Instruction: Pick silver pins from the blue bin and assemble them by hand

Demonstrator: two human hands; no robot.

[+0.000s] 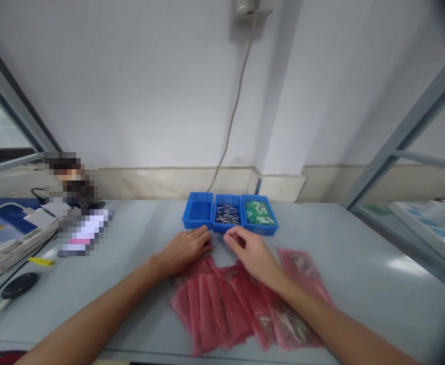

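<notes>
My left hand (190, 247) rests palm down in front of the blue bins, its fingers curled. A small shiny metal pin (214, 245) sticks out at its fingertips. To its right, my right hand (250, 249) is closed with thumb and fingertips together; what lies between them, if anything, is too small to make out. Several pink plastic bags (211, 309) overlap in a fan below both hands, and some on the right hold small parts. Just beyond the hands stands a blue bin of metal pins (228, 215).
An empty blue bin (198, 210) stands left of the pins, and a blue bin with green-and-white packets (259, 213) right of them. A pink bag (306, 271) lies to the right. Farther left are a power strip (17, 243), a black round object (20, 285) and a blurred-out screen (85, 230).
</notes>
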